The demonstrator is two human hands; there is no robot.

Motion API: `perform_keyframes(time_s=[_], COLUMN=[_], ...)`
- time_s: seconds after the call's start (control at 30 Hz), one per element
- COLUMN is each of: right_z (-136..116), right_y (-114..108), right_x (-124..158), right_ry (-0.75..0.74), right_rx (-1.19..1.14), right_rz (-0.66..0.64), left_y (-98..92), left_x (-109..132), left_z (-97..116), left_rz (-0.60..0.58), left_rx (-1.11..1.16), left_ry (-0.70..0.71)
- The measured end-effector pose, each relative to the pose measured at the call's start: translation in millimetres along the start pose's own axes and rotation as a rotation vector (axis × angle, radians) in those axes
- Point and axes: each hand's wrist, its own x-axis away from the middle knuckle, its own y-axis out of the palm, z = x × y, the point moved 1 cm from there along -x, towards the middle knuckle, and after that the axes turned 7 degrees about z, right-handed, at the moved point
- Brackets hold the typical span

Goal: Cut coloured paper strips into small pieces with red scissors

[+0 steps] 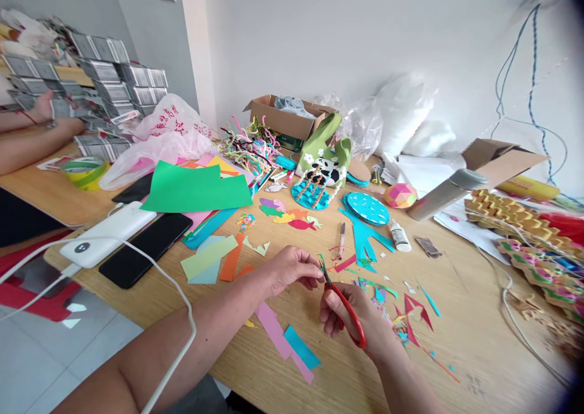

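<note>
My right hand [340,310] grips a pair of scissors [358,329] with red handles, the blades pointing up and away. Close to the blade tips, my left hand [296,271] is closed in a pinch on a tiny piece of green paper [320,258], mostly hidden by the fingers. Beyond the hands lie several colourful paper fish [301,224] and a small pile of coloured bits [246,221]. A pen [342,241] rests just past the scissors. Paper scraps [413,317] are scattered right of my right hand. Pink paper strips [274,329] and a blue strip [302,346] lie nearer me.
Green paper sheets [196,186], a black phone [143,250] and a white power bank [107,234] are on the left. A white cable crosses over my left forearm. A glue bottle [400,236], a thermos [444,195] and egg-carton pieces [506,219] stand right. Another person's hands [43,119] work far left.
</note>
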Motion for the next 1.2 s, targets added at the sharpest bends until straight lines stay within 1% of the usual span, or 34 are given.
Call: perform_keyframes(time_s=[0.17,0.27,0.47,0.63,0.83,1.0,1.1,1.2], right_z=[3.8,6.9,8.8,11.3,12.5,3.6,0.2,2.9], right_y=[-1.4,-2.0,-1.7,-1.6,-1.6,0.4,1.7,0.6], right_x=[-0.3,-1.1,-1.8,-3.3,-3.6,-2.5,-2.0,-2.2], right_ry=[-0.008,0.012,0.055,0.063,0.056,0.010,-0.023,-0.022], right_rx=[-0.003,-0.002,-0.019,-0.031,-0.039,-0.031,-0.043,-0.041], right_rz=[-0.001,0.008,0.042,0.079,0.088,0.063,0.030,0.001], left_y=[0.1,0.6,0.7,1.1,1.7,2.4,1.3,-0.9], left_x=[0.2,0.3,-0.3,-0.9,-0.7,-0.1,-0.5,-2.4], left_z=[0.4,0.4,0.1,-1.8,-1.8,-0.8,0.5,2.2], left_rz=[-0.003,0.000,0.024,0.013,0.061,0.074,0.132,0.183], left_rx=[-0.007,-0.003,0.032,0.040,0.045,0.070,0.096,0.109], left_ry=[0.003,0.004,0.000,-0.006,0.020,0.030,0.067,0.126])
